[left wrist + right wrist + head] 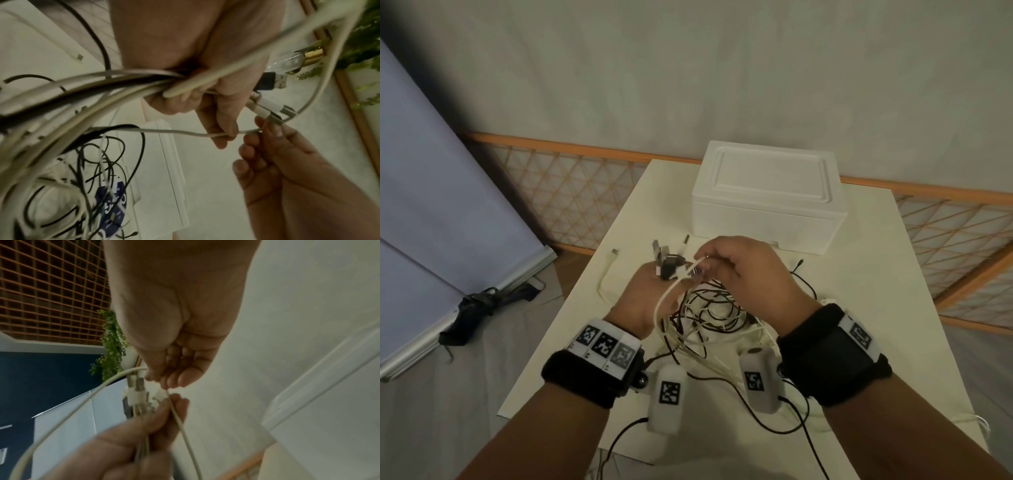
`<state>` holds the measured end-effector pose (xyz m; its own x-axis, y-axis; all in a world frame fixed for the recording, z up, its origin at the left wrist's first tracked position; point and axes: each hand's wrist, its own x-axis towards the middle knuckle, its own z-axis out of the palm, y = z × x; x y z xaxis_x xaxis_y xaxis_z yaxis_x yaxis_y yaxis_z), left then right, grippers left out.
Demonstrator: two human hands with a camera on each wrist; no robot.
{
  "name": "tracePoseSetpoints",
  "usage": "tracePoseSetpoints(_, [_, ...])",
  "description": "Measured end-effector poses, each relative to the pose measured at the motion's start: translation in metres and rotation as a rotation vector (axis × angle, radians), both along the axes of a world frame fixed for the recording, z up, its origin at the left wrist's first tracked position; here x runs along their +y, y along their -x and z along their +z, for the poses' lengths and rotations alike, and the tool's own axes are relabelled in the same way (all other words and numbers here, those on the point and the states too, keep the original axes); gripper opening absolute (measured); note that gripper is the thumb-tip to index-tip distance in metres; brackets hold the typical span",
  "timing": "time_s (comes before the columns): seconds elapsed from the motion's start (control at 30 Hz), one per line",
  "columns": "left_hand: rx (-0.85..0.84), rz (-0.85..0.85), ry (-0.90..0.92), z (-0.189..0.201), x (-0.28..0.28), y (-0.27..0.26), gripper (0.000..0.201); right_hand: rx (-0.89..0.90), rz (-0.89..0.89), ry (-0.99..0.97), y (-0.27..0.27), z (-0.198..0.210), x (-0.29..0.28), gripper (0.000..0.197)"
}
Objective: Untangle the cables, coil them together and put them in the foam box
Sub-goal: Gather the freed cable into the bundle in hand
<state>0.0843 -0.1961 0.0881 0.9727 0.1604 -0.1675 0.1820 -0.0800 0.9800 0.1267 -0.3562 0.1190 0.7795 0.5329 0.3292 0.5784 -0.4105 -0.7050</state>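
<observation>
My left hand (pixel 650 291) grips a bundle of white and black cables (pixel 123 84) in its fist, their USB plug ends (pixel 667 260) sticking up past the fingers. My right hand (pixel 726 263) pinches one thin white cable (pixel 671 291) close beside the left fingers; in the right wrist view that white cable (pixel 180 423) runs down from the fingertips. The tangle of cables (pixel 712 315) hangs and lies on the table below both hands. The white foam box (pixel 767 195) stands behind, lid on.
The white table (pixel 876 274) carries a loose white cable (pixel 606 274) at the left and a black cable end (pixel 799 265) at the right. An orange lattice fence (pixel 571 192) runs behind; a blue-grey panel (pixel 431 205) leans at the left.
</observation>
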Motion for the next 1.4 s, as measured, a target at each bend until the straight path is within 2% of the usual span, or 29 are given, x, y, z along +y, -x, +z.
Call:
tracePoseSetpoints(0.07, [-0.076,-0.011,0.095,0.007,0.006,-0.001,0.013,0.055,-0.027,-0.13,0.0,-0.01,0.003,0.018])
tracePoseSetpoints(0.13, [-0.114,-0.011,0.152,0.009,0.01,-0.003,0.018,0.167,-0.003,-0.113,0.002,-0.019,0.008,0.025])
tracePoseSetpoints(0.3, [-0.177,-0.015,0.246,0.003,0.007,0.001,0.012,0.816,0.179,-0.36,-0.005,-0.027,0.01,0.038])
tracePoseSetpoints(0.37, [-0.175,-0.011,0.252,-0.001,0.003,0.005,0.014,0.977,0.27,-0.368,-0.009,-0.029,0.005,0.036])
tracePoseSetpoints(0.4, [-0.168,0.013,0.27,-0.002,0.002,0.005,0.012,0.987,0.294,-0.326,-0.01,-0.031,0.004,0.031])
tracePoseSetpoints(0.43, [-0.165,0.042,0.309,-0.004,0.002,0.004,0.009,0.92,0.296,-0.244,-0.01,-0.034,0.004,0.025])
tracePoseSetpoints(0.53, [-0.152,0.082,0.428,-0.01,0.006,0.001,0.015,0.463,0.169,0.044,-0.006,-0.041,0.009,0.014])
tracePoseSetpoints(0.6, [-0.096,0.053,0.379,-0.018,0.009,0.002,0.016,0.329,0.068,-0.036,-0.005,-0.038,0.013,0.016])
tracePoseSetpoints(0.67, [0.012,0.037,0.21,-0.027,0.012,0.005,0.02,0.268,-0.006,-0.227,-0.006,-0.025,0.013,0.013])
tracePoseSetpoints(0.73, [0.119,-0.004,0.073,-0.037,0.014,0.007,0.026,0.27,-0.041,-0.405,-0.011,-0.009,0.012,0.024])
tracePoseSetpoints(0.8, [0.171,-0.059,0.122,-0.045,0.015,0.008,0.027,0.343,-0.057,-0.506,-0.015,0.005,0.009,0.033])
tracePoseSetpoints(0.87, [0.187,-0.117,0.215,-0.052,0.018,0.006,0.042,0.321,-0.057,-0.487,-0.016,0.012,0.008,0.04])
tracePoseSetpoints(0.9, [0.192,-0.132,0.2,-0.051,0.019,0.004,0.046,0.304,-0.052,-0.479,-0.017,0.014,0.007,0.039])
tracePoseSetpoints(0.93, [0.191,-0.153,0.124,-0.049,0.019,0.002,0.044,0.304,-0.049,-0.506,-0.016,0.017,0.008,0.034])
tracePoseSetpoints(1.03, [0.197,-0.191,-0.264,-0.05,0.021,-0.008,0.016,0.347,-0.05,-0.709,-0.015,0.023,0.008,0.016])
tracePoseSetpoints(1.07, [0.202,-0.157,-0.3,-0.052,0.022,-0.009,0.018,0.342,-0.058,-0.737,-0.015,0.022,0.008,0.015])
tracePoseSetpoints(1.1, [0.203,-0.113,-0.254,-0.052,0.023,-0.009,0.026,0.333,-0.071,-0.726,-0.016,0.016,0.01,0.016])
tracePoseSetpoints(1.13, [0.192,-0.064,-0.153,-0.05,0.022,-0.009,0.035,0.336,-0.085,-0.679,-0.016,0.009,0.011,0.017])
tracePoseSetpoints(1.2, [0.125,0.013,0.138,-0.043,0.02,-0.007,0.032,0.397,-0.103,-0.488,-0.017,-0.013,0.016,0.019])
tracePoseSetpoints(1.27, [0.039,0.019,0.421,-0.029,0.017,-0.007,0.029,0.449,-0.024,-0.15,-0.014,-0.036,0.021,0.023])
tracePoseSetpoints(1.33, [-0.017,-0.039,0.502,-0.023,0.016,-0.011,0.034,0.352,0.135,0.164,-0.008,-0.052,0.029,0.022])
tracePoseSetpoints(1.4, [-0.04,-0.072,0.439,-0.017,0.014,-0.012,0.026,0.373,0.212,0.165,0.0,-0.054,0.035,0.012])
